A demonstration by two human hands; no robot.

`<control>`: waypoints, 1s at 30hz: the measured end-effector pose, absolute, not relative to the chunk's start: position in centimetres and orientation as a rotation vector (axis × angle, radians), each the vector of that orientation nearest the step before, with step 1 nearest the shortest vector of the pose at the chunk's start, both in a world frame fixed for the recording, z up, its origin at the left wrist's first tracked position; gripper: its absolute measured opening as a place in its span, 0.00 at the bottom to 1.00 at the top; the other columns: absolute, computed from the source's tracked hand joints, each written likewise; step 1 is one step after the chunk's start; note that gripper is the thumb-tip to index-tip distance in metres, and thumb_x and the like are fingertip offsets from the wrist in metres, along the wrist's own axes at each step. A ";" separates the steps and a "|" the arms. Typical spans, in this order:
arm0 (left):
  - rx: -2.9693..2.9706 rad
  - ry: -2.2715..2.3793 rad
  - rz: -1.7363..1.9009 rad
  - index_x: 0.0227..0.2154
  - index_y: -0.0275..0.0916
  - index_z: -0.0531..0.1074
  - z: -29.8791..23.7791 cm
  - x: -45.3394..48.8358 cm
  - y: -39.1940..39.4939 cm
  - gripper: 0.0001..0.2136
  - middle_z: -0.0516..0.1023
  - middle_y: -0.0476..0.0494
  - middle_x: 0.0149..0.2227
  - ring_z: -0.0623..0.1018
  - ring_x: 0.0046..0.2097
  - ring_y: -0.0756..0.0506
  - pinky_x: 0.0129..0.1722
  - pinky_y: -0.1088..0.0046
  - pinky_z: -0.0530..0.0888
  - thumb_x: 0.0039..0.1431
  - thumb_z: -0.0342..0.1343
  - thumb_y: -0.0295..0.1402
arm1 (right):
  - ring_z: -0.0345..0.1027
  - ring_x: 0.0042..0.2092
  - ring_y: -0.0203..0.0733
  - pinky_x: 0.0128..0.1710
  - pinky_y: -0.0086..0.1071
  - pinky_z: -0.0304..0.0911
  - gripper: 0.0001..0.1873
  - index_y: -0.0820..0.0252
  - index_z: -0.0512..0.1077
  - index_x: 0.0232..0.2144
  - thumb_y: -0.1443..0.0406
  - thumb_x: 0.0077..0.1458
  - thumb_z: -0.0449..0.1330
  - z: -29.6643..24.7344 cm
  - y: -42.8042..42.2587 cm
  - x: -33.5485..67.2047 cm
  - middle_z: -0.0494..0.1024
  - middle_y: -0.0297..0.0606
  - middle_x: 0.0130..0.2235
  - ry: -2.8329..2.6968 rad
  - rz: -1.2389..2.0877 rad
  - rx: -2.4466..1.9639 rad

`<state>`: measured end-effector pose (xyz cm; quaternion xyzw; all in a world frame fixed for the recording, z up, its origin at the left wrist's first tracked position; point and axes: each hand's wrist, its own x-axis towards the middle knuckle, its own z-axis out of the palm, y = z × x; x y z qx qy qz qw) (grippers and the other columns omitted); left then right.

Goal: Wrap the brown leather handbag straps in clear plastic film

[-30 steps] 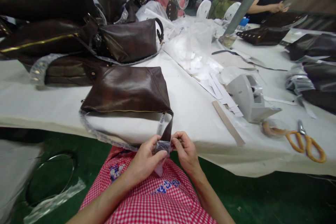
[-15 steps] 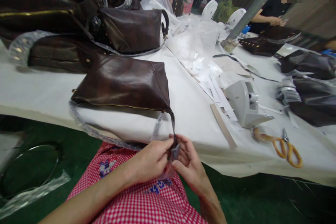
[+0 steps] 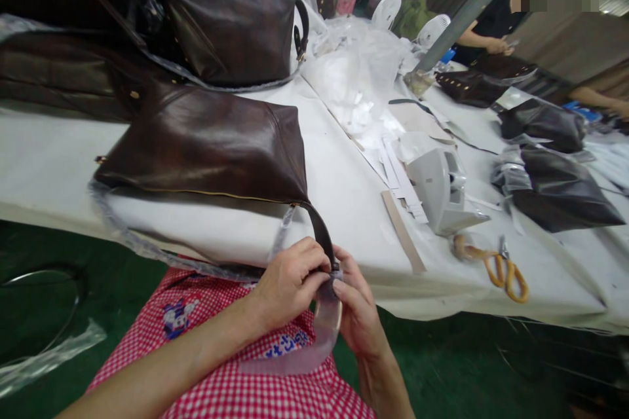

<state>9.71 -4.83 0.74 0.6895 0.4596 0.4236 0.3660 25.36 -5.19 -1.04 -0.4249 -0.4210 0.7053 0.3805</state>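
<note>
A dark brown leather bag (image 3: 211,144) lies on the cloth-covered table in front of me, its zip edge toward me. From its right corner a leather strap (image 3: 320,232) runs down over the table edge. My left hand (image 3: 297,285) pinches the strap near its lower end. On the other side my right hand (image 3: 358,304) grips the same place, thumb in front, fingers partly hidden behind. Below the fingers hangs a clear plastic sleeve (image 3: 327,321), curving over the red checked apron (image 3: 211,373). More plastic-wrapped strap (image 3: 147,249) loops from the bag's left end.
More brown bags (image 3: 230,33) are piled at the back left. Right of my bag are a tape dispenser (image 3: 435,193), orange-handled scissors (image 3: 506,275), a cardboard strip (image 3: 403,229) and crumpled plastic (image 3: 354,72). A metal pole (image 3: 462,13) slants up; a co-worker's hands (image 3: 498,46) are beyond it.
The plastic sleeve now hangs in a longer curve below my hands, and the strap shows broader. My left fingers have shifted on the strap. The whole view has swung slightly right.
</note>
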 end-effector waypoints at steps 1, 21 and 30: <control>1.808 1.165 1.093 0.30 0.38 0.70 0.6 9.7 -4.8 0.08 0.72 0.45 0.33 0.73 0.38 0.46 0.38 0.71 0.70 0.60 0.49 0.22 | 0.74 0.45 0.47 0.41 0.37 0.72 0.29 0.53 0.58 0.57 0.57 0.54 0.58 -1.2 -5.2 25.4 0.76 0.42 0.46 -1.105 1.805 -1.094; 2.035 1.234 1.024 0.32 0.39 0.62 -0.8 9.1 -5.1 0.08 0.69 0.44 0.33 0.70 0.35 0.46 0.34 0.70 0.71 0.63 0.41 0.22 | 0.71 0.50 0.44 0.50 0.37 0.68 0.13 0.54 0.75 0.46 0.60 0.61 0.57 -2.2 -5.0 26.4 0.77 0.40 0.49 -1.384 1.403 -1.192; 1.986 1.239 1.064 0.34 0.40 0.61 -2.0 7.9 -5.5 0.07 0.69 0.45 0.33 0.71 0.34 0.47 0.34 0.72 0.70 0.61 0.41 0.22 | 0.73 0.36 0.38 0.38 0.28 0.70 0.04 0.56 0.76 0.32 0.68 0.56 0.60 -2.1 -4.9 25.0 0.79 0.35 0.33 -1.578 1.123 -1.194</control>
